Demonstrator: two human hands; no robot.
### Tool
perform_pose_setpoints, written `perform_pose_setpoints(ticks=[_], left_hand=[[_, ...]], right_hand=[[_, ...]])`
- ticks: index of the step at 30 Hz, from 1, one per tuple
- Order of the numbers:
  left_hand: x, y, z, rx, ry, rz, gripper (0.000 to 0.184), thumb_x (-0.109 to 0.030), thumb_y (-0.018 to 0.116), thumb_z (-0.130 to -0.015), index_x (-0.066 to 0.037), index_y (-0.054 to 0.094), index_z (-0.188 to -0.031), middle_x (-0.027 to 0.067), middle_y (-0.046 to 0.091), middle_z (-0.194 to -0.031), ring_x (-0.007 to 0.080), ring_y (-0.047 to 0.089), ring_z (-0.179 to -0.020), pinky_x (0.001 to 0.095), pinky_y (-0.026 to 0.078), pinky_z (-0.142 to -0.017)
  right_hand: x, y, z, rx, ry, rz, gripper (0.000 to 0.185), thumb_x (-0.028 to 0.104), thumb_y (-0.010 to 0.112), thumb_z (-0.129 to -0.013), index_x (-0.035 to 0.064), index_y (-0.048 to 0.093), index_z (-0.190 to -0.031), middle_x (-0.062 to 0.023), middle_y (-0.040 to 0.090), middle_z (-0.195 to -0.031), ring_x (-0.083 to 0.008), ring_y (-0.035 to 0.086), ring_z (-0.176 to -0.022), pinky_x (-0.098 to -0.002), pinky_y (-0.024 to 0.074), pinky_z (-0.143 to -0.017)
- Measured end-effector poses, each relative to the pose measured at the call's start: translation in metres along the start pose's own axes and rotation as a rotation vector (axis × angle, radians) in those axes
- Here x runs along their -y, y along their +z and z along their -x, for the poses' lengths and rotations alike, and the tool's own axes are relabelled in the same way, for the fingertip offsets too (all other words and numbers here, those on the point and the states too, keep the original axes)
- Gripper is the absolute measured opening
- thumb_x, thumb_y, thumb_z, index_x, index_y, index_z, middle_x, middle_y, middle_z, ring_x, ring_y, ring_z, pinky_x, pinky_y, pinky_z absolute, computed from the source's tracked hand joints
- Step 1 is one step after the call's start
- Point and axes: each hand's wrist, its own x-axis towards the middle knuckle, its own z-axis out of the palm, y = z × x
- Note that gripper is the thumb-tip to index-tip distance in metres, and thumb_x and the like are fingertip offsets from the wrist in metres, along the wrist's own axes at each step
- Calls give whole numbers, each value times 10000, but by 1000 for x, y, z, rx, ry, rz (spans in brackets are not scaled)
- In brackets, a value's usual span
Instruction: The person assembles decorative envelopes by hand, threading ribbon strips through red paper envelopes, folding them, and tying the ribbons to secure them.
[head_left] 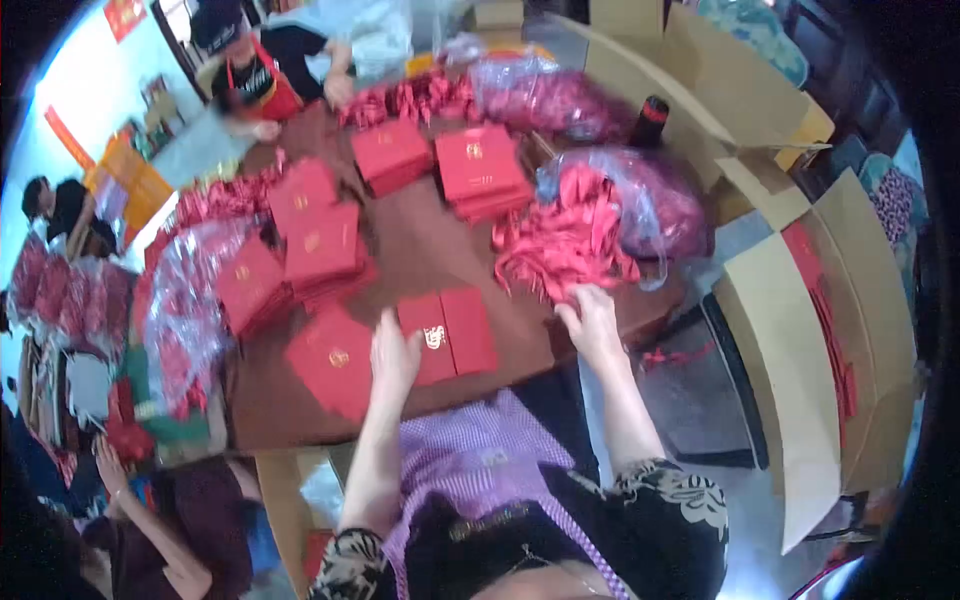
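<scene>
A red card folder [466, 332] with a gold emblem lies on the brown-covered table in front of me. My left hand [396, 352] rests at its left edge, fingers stretched and thumb apart. Beside that hand, more flat red folders [328, 355] lie overlapping. My right hand [594, 322] is at the near edge of a loose heap of red ribbons [570, 235]. Its fingertips touch the ribbons, with the thumb held away from the fingers; a grip on any ribbon is not visible.
Stacks of red folders [322, 245] stand left and at the back [480, 165]. Plastic bags of red ribbon [665, 205] flank the work area. A dark bottle [650, 120] and open cardboard boxes [770, 300] are at right. Across the table sits a person [265, 75]; another person's hand [110, 465] is lower left.
</scene>
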Motion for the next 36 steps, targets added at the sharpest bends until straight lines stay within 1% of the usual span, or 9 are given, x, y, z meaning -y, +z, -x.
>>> perform_pose_setpoints(ticks=[6, 8, 9, 10, 11, 12, 13, 14, 36], left_hand=[[15, -1, -4, 76, -84, 158, 521, -102, 677, -783, 67, 446, -1218, 294, 577, -1092, 411, 565, -1036, 443, 456, -869], [35, 16, -7, -105, 67, 16, 502, -130, 705, -744, 37, 507, -1174, 159, 609, -716, 307, 630, -719, 406, 490, -665], [36, 16, -7, -109, 71, 18, 502, -130, 705, -744, 37, 507, -1174, 159, 609, -716, 307, 630, -719, 406, 490, -665], [35, 16, -6, -106, 64, 18, 492, -131, 702, -744, 36, 513, -1167, 160, 612, -725, 312, 630, -726, 408, 491, -669], [36, 16, -4, -102, 54, 16, 482, -132, 700, -745, 35, 519, -1160, 160, 615, -733, 316, 631, -734, 411, 492, -673], [28, 8, -3, -102, 52, 14, 482, -132, 700, -745, 35, 519, -1160, 160, 615, -733, 316, 631, -734, 411, 492, -673], [13, -5, -2, 16, -44, 54, 505, -141, 685, -769, 43, 487, -1197, 219, 591, -942, 357, 588, -912, 421, 468, -797], [4, -12, -1, 137, -142, 95, 529, -150, 669, -793, 51, 456, -1234, 277, 567, -1151, 399, 545, -1091, 431, 443, -920], [16, -8, -2, 102, -118, 168, 493, -140, 678, -766, 69, 512, -1180, 257, 624, -1028, 399, 593, -995, 440, 471, -864]], right_hand=[[106, -110, -67, 52, -71, -702, 248, -3, 564, -828, -18, 599, -1073, -69, 638, -997, -157, 611, -912, -294, 496, -813], [146, -154, -83, 64, -262, -1010, 322, 185, 571, -891, -23, 563, -1137, -103, 635, -985, -166, 607, -861, -294, 484, -782], [164, -170, -88, 36, -370, -1063, 449, 322, 577, -908, -30, 525, -1182, -140, 633, -980, -195, 613, -847, -307, 486, -750], [175, -191, -96, 144, -551, -1139, 430, 196, 530, -906, -51, 474, -1254, -147, 629, -1046, -199, 615, -934, -327, 487, -840], [200, -209, -95, 106, -503, -1045, 807, 589, 515, -864, -56, 374, -1327, -219, 630, -995, -228, 613, -789, -323, 489, -706], [217, -227, -99, 128, -574, -1025, 856, 613, 485, -865, -57, 306, -1366, -228, 629, -997, -227, 607, -774, -321, 488, -711], [227, -237, -102, 151, -642, -1003, 906, 637, 456, -866, -58, 238, -1404, -238, 629, -999, -226, 602, -759, -319, 487, -715], [221, -234, -103, 153, -637, -1003, 906, 637, 456, -866, -58, 238, -1404, -238, 629, -999, -226, 602, -759, -319, 487, -715], [237, -265, -114, 24, -804, -885, 785, 596, 461, -882, -7, 307, -1360, -205, 614, -1039, -219, 593, -790, -314, 494, -700]])
